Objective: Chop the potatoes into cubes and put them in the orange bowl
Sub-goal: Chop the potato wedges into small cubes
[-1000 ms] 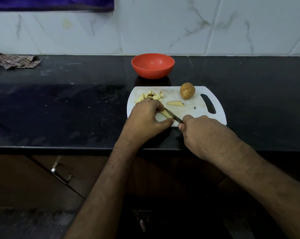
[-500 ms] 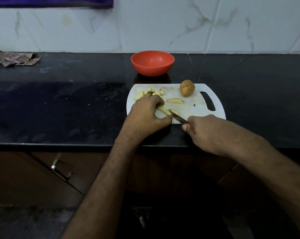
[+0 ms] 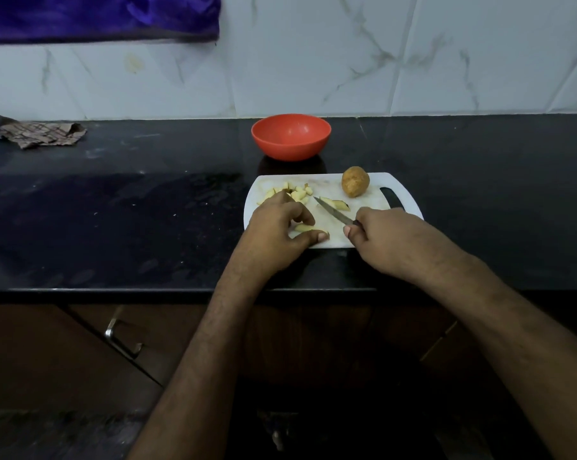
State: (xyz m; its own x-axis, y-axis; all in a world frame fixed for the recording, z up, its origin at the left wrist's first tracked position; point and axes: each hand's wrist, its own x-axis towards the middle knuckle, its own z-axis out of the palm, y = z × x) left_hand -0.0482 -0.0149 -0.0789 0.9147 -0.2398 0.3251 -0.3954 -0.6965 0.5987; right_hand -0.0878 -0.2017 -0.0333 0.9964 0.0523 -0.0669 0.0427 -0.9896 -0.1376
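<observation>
The orange bowl (image 3: 291,136) sits at the back of the black countertop (image 3: 114,210) with nothing showing inside it, just behind the white cutting board (image 3: 410,200), where a whole potato (image 3: 355,181), a heap of potato cubes (image 3: 295,193) and a lone wedge (image 3: 334,204) lie. Left hand (image 3: 277,232) pinches a potato strip (image 3: 308,228) between thumb and curled fingers; right hand (image 3: 385,235) grips the knife (image 3: 333,212), blade angled over the board. White marble tiles (image 3: 313,61) behind, crumpled cloth (image 3: 38,136) far left.
</observation>
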